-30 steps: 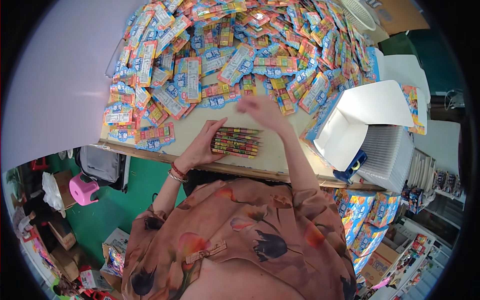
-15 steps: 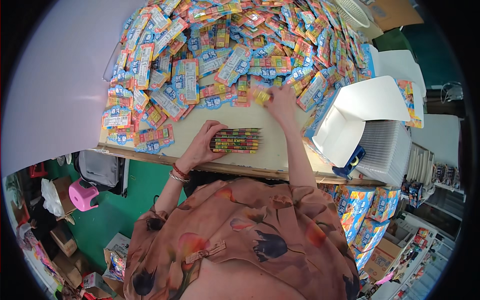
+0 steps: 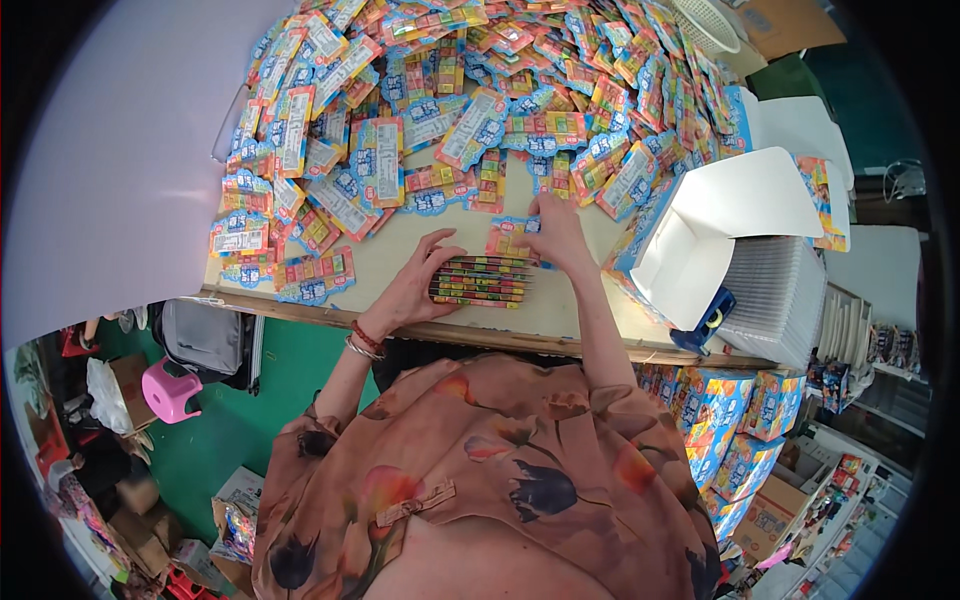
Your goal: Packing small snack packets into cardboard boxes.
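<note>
My left hand (image 3: 415,285) is closed round the left end of a stack of candy packs (image 3: 482,284), whose colourful edges face me on the table. Just behind the stack, my right hand (image 3: 558,235) pinches a single flat candy pack (image 3: 511,235), pink and yellow with a blue wavy end. That pack lies close to the stack's far side. Beyond both hands spreads a large heap of the same packs (image 3: 470,125), some face up and others showing their pale backs.
At the right stand an open white-lined box (image 3: 690,250), a blue tape dispenser (image 3: 705,322) and a stack of clear plastic trays (image 3: 765,290). The wooden table edge (image 3: 300,308) runs before me. Printed boxes (image 3: 705,420) are piled below right; a pink stool (image 3: 170,390) stands lower left.
My right hand has drawn a candy pack from the heap toward me, bringing it up beside the stack. My left hand keeps its hold on the stack.
</note>
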`<control>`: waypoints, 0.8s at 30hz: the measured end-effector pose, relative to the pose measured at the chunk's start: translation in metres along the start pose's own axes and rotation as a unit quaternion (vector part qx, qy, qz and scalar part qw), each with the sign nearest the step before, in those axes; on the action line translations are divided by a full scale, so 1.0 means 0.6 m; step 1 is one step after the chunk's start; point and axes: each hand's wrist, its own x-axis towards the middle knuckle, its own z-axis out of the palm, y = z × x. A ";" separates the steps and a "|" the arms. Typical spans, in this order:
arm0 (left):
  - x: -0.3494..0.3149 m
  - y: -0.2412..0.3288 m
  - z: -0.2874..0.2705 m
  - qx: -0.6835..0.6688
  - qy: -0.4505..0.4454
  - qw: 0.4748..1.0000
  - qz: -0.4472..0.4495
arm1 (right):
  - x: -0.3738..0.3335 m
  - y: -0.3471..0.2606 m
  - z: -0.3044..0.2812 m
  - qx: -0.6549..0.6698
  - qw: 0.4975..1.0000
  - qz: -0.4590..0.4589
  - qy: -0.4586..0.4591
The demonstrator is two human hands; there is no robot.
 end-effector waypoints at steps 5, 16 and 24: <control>0.008 0.002 0.012 0.049 0.080 0.995 0.045 | 0.007 -0.058 0.007 0.296 0.949 -0.071 -0.085; 0.004 0.003 0.015 0.019 0.042 0.999 0.002 | 0.139 -0.237 0.056 0.085 0.974 -0.208 -0.023; 0.000 0.001 0.008 0.016 0.004 1.000 -0.011 | 0.181 -0.255 0.106 -0.079 0.973 -0.210 -0.057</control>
